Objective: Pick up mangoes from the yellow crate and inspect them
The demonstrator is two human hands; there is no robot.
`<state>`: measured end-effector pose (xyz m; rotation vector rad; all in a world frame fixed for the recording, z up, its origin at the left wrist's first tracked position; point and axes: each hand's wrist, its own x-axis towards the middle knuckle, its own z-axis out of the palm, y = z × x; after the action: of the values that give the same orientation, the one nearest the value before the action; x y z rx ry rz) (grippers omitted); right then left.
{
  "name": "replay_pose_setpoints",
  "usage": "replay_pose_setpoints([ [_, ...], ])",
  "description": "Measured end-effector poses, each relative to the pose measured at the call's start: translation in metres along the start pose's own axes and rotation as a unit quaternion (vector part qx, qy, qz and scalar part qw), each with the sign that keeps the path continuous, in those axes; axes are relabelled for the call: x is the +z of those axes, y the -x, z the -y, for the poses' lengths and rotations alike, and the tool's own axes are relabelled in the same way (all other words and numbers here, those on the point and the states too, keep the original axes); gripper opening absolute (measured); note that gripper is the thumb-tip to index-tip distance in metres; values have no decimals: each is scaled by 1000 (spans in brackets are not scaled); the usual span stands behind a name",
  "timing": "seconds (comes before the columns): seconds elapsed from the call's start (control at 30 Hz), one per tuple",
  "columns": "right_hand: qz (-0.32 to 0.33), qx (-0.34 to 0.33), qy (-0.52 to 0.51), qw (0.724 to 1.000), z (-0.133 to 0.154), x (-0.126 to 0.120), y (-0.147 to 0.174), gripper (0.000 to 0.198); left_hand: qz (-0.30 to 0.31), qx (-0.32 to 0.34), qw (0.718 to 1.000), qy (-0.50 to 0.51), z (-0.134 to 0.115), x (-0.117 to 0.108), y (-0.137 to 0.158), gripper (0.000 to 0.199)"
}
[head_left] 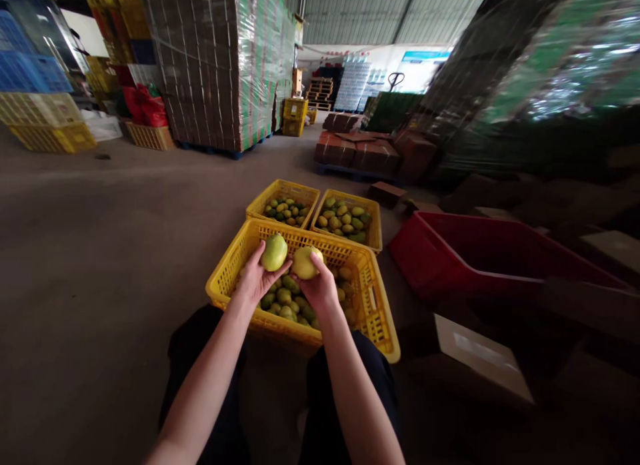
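Observation:
My left hand (257,278) is closed around a smooth, oval green fruit (275,252), with the thumb on its left side. Beside it, my right hand (320,283) grips a rounder, paler yellow fruit (304,262). The two fruits are close together, held above a yellow slatted plastic crate (384,312). Inside that crate lie many green and yellowish fruits (287,304), partly hidden by my hands and forearms. The fruits look like lemons or mangoes; I cannot tell which.
Two more yellow crates, a left one (255,204) and a right one (376,226), hold similar fruit just beyond. A red tub (420,258) and a cardboard box (480,352) are at the right. Wrapped pallet stacks (205,65) rise behind, with stacked crates (45,118) at far left.

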<state>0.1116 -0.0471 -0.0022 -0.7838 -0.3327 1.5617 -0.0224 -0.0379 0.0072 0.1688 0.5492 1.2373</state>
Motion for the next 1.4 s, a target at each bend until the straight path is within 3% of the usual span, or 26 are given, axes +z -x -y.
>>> replay_pose_setpoints([
  [0.17,-4,20,-17,1000,1,-2,-5,37,-5,-26,999,32,0,-3,-5,41],
  [0.33,3,38,-9,999,0,-4,-8,46,23,11,999,25,-1,-3,-1,36],
  [0.53,-12,-5,-50,999,3,-4,-2,23,3,5,998,56,-5,-1,1,41],
  [0.77,7,59,-63,996,4,-2,-5,44,-40,2,997,66,-4,1,-3,38],
  [0.97,-12,35,-82,996,4,-3,-4,29,-23,-4,994,104,-4,0,-2,39],
  [1.07,39,-20,-35,998,4,1,4,28,-15,6,999,52,-3,0,2,29],
  [1.17,136,-80,46,986,7,3,16,21,-1,18,999,-27,-2,-1,7,22],
  [1.27,226,-49,89,969,11,-1,23,20,22,-14,996,-90,-2,-7,11,35],
  [1.4,323,-7,160,933,16,-9,25,24,84,-105,975,-179,-6,-23,10,45],
])
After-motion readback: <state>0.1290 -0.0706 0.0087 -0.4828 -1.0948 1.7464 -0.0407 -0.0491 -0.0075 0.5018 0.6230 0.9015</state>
